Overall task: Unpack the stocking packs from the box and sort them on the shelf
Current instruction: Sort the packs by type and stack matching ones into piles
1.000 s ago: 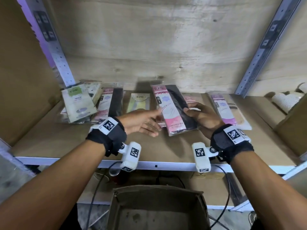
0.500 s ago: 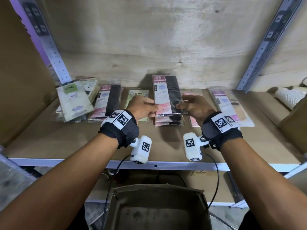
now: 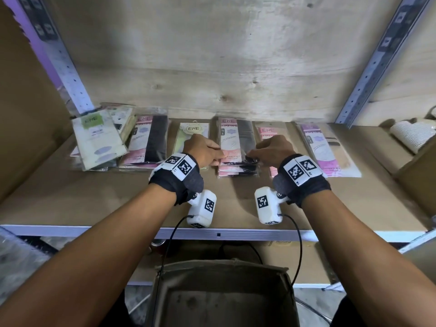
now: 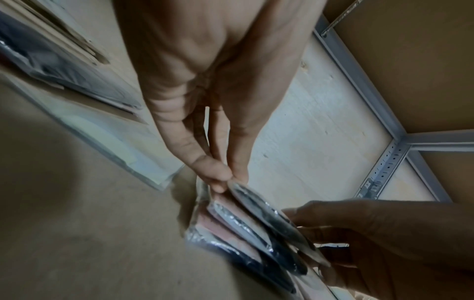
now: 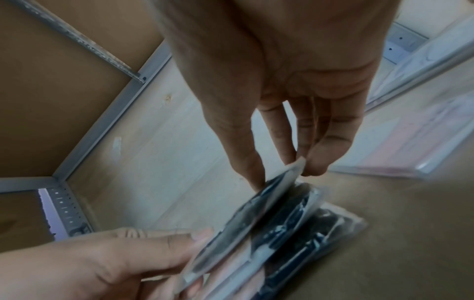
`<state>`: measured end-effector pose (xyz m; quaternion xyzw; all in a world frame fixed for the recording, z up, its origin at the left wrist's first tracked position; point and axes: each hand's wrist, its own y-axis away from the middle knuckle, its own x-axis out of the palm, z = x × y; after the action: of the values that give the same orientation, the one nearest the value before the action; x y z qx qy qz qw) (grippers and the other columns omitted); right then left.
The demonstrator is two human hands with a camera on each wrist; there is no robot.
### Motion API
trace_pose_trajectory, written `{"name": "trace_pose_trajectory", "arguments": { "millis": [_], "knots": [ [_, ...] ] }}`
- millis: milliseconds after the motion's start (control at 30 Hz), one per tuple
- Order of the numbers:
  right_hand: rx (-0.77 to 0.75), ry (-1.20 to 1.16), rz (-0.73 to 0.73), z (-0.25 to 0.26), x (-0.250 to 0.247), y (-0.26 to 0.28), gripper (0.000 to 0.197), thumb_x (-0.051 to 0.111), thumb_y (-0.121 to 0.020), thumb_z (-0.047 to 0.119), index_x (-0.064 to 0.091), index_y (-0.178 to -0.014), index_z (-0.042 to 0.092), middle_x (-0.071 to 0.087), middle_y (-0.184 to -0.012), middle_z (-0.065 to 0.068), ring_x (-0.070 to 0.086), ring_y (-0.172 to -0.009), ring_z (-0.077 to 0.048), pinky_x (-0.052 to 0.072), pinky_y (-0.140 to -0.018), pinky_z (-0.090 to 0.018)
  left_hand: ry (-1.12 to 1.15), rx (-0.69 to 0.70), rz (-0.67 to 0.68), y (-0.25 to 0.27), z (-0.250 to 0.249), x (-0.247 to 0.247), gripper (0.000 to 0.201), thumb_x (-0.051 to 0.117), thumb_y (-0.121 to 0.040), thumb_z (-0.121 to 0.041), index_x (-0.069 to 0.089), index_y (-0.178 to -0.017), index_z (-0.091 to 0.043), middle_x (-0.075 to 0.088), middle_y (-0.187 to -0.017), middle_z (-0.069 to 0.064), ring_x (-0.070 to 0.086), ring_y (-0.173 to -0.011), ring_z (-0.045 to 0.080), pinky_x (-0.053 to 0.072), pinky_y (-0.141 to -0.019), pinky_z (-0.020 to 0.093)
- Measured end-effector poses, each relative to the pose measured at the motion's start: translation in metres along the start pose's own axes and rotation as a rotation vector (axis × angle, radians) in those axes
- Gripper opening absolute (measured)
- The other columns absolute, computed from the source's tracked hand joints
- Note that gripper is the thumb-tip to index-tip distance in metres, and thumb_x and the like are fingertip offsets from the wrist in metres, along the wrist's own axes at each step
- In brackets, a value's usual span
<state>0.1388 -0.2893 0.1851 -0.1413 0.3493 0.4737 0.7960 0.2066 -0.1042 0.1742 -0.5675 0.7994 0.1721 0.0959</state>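
Two hands, left hand (image 3: 204, 150) and right hand (image 3: 273, 150), each pinch the top black stocking pack (image 3: 237, 140) over its stack.

A pink-and-black stocking pack (image 3: 236, 138) tops a small stack (image 3: 237, 171) on the shelf (image 3: 118, 208), between both hands. Further packs lie in a row either side. The open cardboard box (image 3: 221, 296) sits below the wrists.

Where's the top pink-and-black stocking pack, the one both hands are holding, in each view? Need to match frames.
Head: top pink-and-black stocking pack, centre of the shelf, atop its pile.
Left wrist: lower centre, near edge lifted.
Right wrist: lower centre, tilted above the pile.
Shared landmark: grey perforated metal shelf upright.
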Motion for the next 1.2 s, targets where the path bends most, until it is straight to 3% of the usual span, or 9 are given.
{"name": "trace_pose_trajectory", "arguments": {
  "millis": [233,400,567,700,833,933,1033,1100,1200],
  "knots": [
    [-0.006,0.031,0.002,-0.002,-0.001,0.001,0.022,0.081,-0.07,0.028,0.079,-0.085,0.012,0.076,-0.084,-0.008,0.068,-0.077,-0.017,0.054,-0.064,-0.022,-0.047,-0.013,0.029,0.005,-0.004,0.003,0.039,0.077,-0.082,-0.005,0.065,-0.118,0.006,0.073,-0.106,0.021,0.071,-0.079,0.022,0.06,-0.072,0.024],
    [-0.015,0.018,0.048,-0.001,-0.001,0.0,0.025,0.08,-0.073,0.026,0.078,-0.091,0.008,0.075,-0.087,-0.012,0.065,-0.078,-0.021,0.06,-0.081,-0.035,-0.052,-0.025,0.034,0.008,-0.004,0.002,0.04,0.079,-0.081,-0.008,0.066,-0.116,0.005,0.074,-0.103,0.019,0.074,-0.088,0.027,0.06,-0.083,0.034],
    [-0.052,0.084,-0.068,0.006,-0.004,0.007,0.07,0.079,-0.073,0.035,0.055,-0.133,0.008,0.058,-0.131,-0.007,0.056,-0.114,-0.022,0.042,-0.087,-0.026,-0.146,0.066,-0.1,0.007,-0.003,-0.026,0.033,0.078,-0.082,-0.033,0.074,-0.103,-0.008,0.076,-0.093,0.01,0.074,-0.08,0.022,0.06,-0.083,0.036],
    [-0.18,0.114,-0.218,0.034,0.002,0.01,0.051,0.074,-0.079,0.034,0.058,-0.123,0.015,0.061,-0.123,-0.012,0.058,-0.113,-0.028,0.049,-0.097,-0.037,-0.091,0.121,-0.268,0.008,-0.001,-0.073,0.017,0.076,-0.083,-0.031,0.074,-0.08,-0.015,0.076,-0.08,0.006,0.071,-0.067,0.02,0.06,-0.071,0.031],
    [-0.304,0.043,-0.143,0.084,0.03,0.018,0.006,0.067,-0.081,0.03,0.07,-0.082,0.025,0.07,-0.078,0.006,0.065,-0.075,-0.012,0.045,-0.06,-0.014,0.007,0.096,-0.456,0.01,0.019,-0.127,0.009,0.074,-0.082,-0.026,0.073,-0.076,-0.019,0.073,-0.066,-0.006,0.067,-0.053,0.007,0.055,-0.052,0.018],
    [-0.273,-0.08,0.094,0.118,0.069,0.013,0.012,0.064,-0.083,0.019,0.069,-0.072,0.017,0.074,-0.071,-0.005,0.067,-0.051,-0.01,0.045,-0.042,-0.014,0.073,0.061,-0.544,0.011,0.041,-0.16,0.008,0.071,-0.08,-0.022,0.074,-0.073,-0.018,0.071,-0.056,-0.008,0.064,-0.046,0.004,0.054,-0.056,0.02],
    [-0.212,-0.054,0.315,0.144,0.115,0.008,0.01,0.064,-0.088,0.017,0.067,-0.087,0.008,0.074,-0.093,-0.016,0.071,-0.071,-0.024,0.061,-0.063,-0.033,0.094,0.077,-0.546,0.013,0.056,-0.179,0.015,0.071,-0.077,-0.022,0.072,-0.063,-0.022,0.071,-0.056,-0.007,0.064,-0.044,0.007,0.057,-0.059,0.024],
    [-0.197,0.036,0.336,0.157,0.139,0.008,0.029,0.068,-0.088,0.026,0.066,-0.109,0.006,0.069,-0.109,-0.015,0.07,-0.095,-0.029,0.06,-0.079,-0.036,0.086,0.097,-0.547,0.014,0.057,-0.189,0.018,0.07,-0.074,-0.025,0.072,-0.056,-0.027,0.071,-0.057,-0.005,0.064,-0.045,0.01,0.058,-0.061,0.025],
    [-0.222,0.181,0.28,0.171,0.164,0.01,0.053,0.074,-0.083,0.035,0.06,-0.123,0.002,0.064,-0.121,-0.015,0.065,-0.107,-0.029,0.051,-0.069,-0.024,0.131,0.085,-0.526,0.01,0.062,-0.198,0.019,0.069,-0.073,-0.02,0.071,-0.055,-0.021,0.071,-0.057,0.0,0.065,-0.051,0.017,0.059,-0.069,0.034]
  ]
}}
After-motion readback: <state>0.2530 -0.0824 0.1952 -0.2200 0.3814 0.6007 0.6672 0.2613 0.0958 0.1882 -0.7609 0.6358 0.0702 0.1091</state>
